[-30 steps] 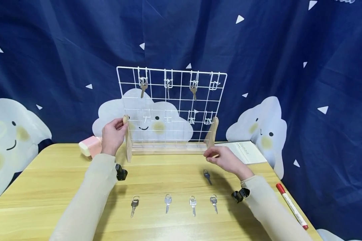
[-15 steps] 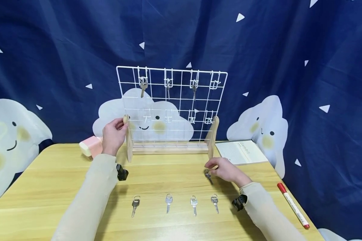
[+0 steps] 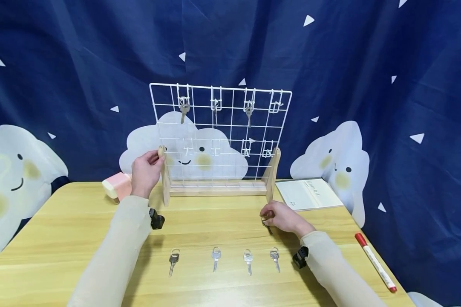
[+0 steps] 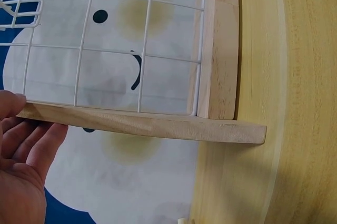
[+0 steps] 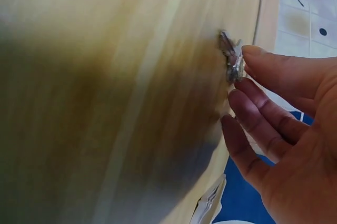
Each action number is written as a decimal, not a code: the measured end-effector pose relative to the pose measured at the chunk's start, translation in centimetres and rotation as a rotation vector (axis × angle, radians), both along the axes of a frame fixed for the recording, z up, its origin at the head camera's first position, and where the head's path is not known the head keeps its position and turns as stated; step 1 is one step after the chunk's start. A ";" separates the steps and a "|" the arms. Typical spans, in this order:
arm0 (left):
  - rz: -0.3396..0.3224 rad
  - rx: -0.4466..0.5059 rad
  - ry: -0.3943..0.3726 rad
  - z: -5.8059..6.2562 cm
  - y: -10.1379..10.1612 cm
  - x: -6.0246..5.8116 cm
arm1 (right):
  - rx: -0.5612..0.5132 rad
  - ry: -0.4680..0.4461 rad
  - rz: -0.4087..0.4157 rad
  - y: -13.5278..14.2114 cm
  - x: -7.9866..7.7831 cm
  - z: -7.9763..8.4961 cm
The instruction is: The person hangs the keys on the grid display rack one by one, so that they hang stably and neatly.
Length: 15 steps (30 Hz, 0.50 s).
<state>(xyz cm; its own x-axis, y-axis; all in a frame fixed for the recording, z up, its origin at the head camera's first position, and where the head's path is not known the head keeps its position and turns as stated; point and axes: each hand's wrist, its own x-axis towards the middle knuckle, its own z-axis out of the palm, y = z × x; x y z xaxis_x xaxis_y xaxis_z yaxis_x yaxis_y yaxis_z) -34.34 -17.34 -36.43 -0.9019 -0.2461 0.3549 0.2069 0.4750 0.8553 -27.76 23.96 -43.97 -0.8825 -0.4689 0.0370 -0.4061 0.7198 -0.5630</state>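
Observation:
My left hand (image 3: 144, 174) pinches the top of the left wooden upright of a white wire-grid rack (image 3: 217, 193); the left wrist view shows thumb and fingers on either side of that upright (image 4: 142, 123). Low over the table, in front of the rack's right foot, my right hand (image 3: 286, 217) pinches the ring end of a key (image 5: 230, 58) between thumb and fingers. Its blade points toward the near side in the head view. Three keys, such as the left one (image 3: 184, 111), hang from upper hooks; the top right hook (image 3: 275, 106) carries none.
Several keys with rings lie in a row along the front, from a dark-headed key (image 3: 173, 260) to a silver key (image 3: 275, 258). A booklet (image 3: 311, 194) lies behind my right hand, a red-capped marker (image 3: 375, 262) at the right edge, a pink object (image 3: 119, 185) by my left wrist.
My right hand has come down from beside the rack's right foot to the key lying on the table and now pinches it. The left hand keeps its hold on the rack.

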 end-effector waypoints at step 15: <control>0.000 -0.009 0.000 0.1 -0.1 0.0 | -0.033 -0.062 0.019 0.1 -0.1 0.2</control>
